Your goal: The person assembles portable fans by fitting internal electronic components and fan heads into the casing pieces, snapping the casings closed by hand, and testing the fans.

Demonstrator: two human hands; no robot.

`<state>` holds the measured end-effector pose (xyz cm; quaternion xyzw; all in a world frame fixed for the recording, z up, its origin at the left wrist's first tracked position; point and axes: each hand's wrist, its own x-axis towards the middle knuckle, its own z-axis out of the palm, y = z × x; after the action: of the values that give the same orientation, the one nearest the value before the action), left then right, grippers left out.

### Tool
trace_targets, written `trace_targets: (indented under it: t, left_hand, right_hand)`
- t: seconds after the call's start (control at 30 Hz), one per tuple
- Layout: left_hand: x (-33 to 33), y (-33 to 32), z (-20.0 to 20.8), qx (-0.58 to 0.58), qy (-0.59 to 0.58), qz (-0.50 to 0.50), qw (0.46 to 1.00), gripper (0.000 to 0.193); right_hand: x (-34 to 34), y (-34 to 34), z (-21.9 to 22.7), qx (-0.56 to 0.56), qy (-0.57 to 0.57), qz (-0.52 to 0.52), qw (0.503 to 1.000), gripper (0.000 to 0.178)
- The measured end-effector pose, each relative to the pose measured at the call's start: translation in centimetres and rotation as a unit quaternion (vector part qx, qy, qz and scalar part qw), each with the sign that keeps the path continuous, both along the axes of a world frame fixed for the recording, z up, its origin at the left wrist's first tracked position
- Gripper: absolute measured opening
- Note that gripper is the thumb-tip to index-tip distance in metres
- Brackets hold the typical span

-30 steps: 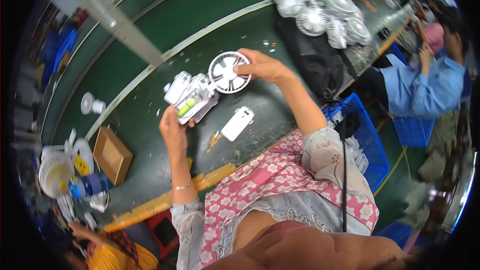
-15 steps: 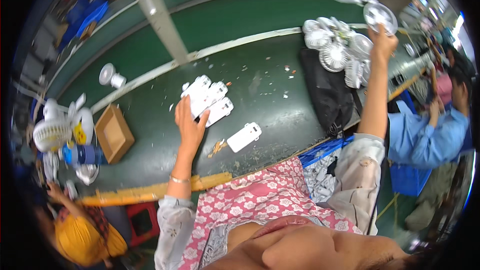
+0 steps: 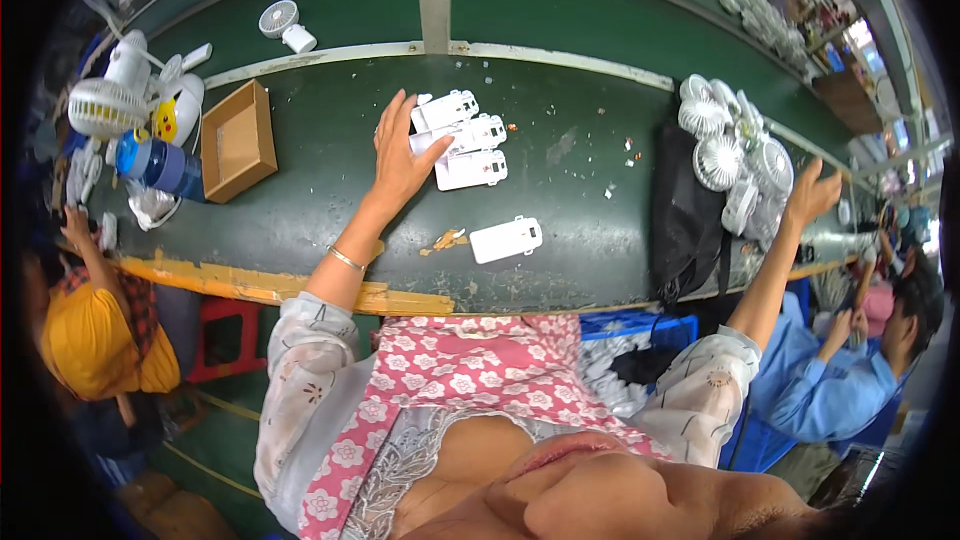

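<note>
Spread fingers of my left hand (image 3: 398, 155) rest at the left ends of three white plastic casings (image 3: 470, 170) laid close together on the green table. Its thumb lies over the middle casing. A further white casing (image 3: 505, 240) lies apart, nearer the front edge. Out at the right, my right hand (image 3: 815, 195) is raised with fingers apart and nothing in it. Just left of that hand is a heap of small white fans (image 3: 720, 160), some in clear wrapping. A black bag (image 3: 685, 210) lies beside the heap.
At the left stand an open cardboard box (image 3: 240, 140), a blue bottle (image 3: 160, 165) and white fans (image 3: 108, 105). One small fan (image 3: 280, 20) sits behind the metal rail. Orange scraps (image 3: 447, 240) lie near the lone casing. Co-workers sit on both sides.
The small white fan my right hand held up has left it; that hand is lower now. My left hand stays at the casings. The whole view has turned.
</note>
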<state>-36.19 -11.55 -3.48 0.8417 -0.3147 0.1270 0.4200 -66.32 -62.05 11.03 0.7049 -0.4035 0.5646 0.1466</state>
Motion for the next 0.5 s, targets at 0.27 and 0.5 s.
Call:
trace_targets:
  t: [0.27, 0.5]
  left_hand:
    - [2.2, -4.0, -1.0, 0.002, 0.008, -0.039, 0.999, 0.058]
    - [0.4, -2.9, -0.5, -0.022, 0.051, -0.053, 0.997, 0.055]
  right_hand:
    - [9.1, 29.2, -6.7, 0.285, 0.396, 0.574, 0.658, 0.063]
    - [10.9, 34.1, -9.6, 0.239, 0.43, 0.544, 0.679, 0.053]
